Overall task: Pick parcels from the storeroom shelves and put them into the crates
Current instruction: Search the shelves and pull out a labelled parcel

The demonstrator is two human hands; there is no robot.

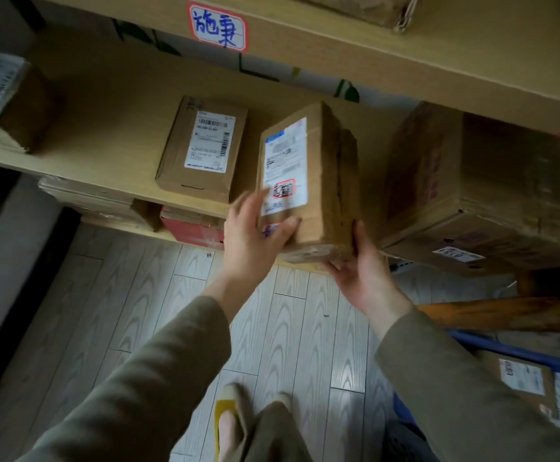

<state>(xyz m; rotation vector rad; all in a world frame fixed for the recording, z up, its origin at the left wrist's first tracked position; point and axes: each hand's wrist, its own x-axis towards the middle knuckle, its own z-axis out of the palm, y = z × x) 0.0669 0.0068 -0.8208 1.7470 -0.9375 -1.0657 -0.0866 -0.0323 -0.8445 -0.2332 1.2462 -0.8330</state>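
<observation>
A brown cardboard parcel (pixel 318 181) with a white shipping label sticks out over the front edge of the middle wooden shelf (pixel 82 155). My right hand (pixel 361 278) grips its near bottom corner from below. My left hand (pixel 255 235) lies flat against its labelled top, fingers spread. A flat brown parcel (pixel 202 148) with a barcode label rests on the shelf just left of it. A blue crate (pixel 491 348) at the lower right holds a labelled parcel (pixel 525 378).
A big carton (pixel 481 191) fills the shelf to the right, close to the held parcel. More parcels lie at the far left (pixel 8 98) and on the lower shelf (pixel 192 228). The upper shelf edge carries a handwritten label (pixel 218 26). Wooden floor lies below.
</observation>
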